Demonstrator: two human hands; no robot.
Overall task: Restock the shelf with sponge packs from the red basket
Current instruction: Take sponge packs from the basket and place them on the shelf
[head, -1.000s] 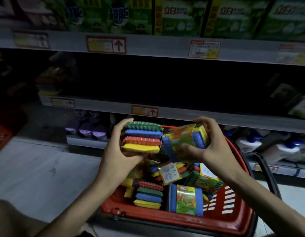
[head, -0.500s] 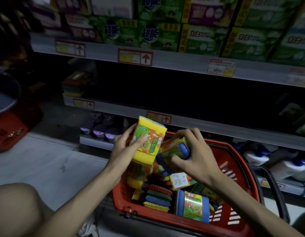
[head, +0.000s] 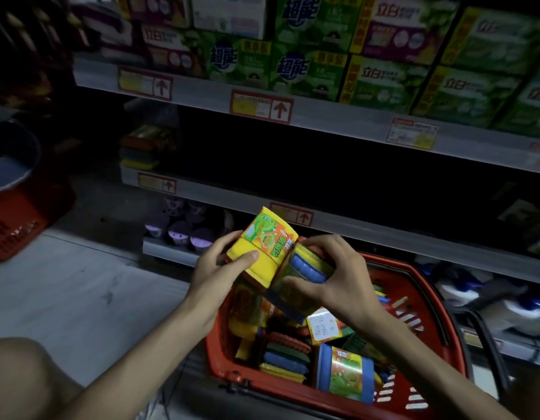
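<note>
- The left hand [head: 215, 272] holds a yellow-edged sponge pack [head: 262, 242] above the near-left corner of the red basket [head: 426, 301]; its thumb lies across the yellow face and its fingers [head: 224, 241] wrap the left edge.
- The right hand [head: 338, 281] is clasped on a second pack, the blue-edged pack [head: 305, 271], thumb under and fingers over the top. The two packs touch edge to edge, just above the basket.
- More packs lie loose in the basket: a ridged multicolour stack [head: 285, 356] and a blue-capped labelled pack [head: 344, 377] at the near side, with a white price tag [head: 321, 324] between them.
- The middle shelf [head: 368, 228], behind the hands, is dark and looks largely bare; one stack of sponges [head: 141, 147] sits at its far left. Green detergent boxes [head: 308, 62] fill the shelf above.
- Handling, as a judgement: these packs should be very light and soft, yielding under a squeeze, so a firm pinch will dent rather than damage them. The film wrap looks glossy and may slide against bare skin.
- Best hold is likely across the broad faces, thumb on one side and fingers on the other, near the middle, so the pack stays flat when set down.
- Carrying one in each hand seems easy; the risk is a pack toppling once stood on edge in the dim shelf.
</note>
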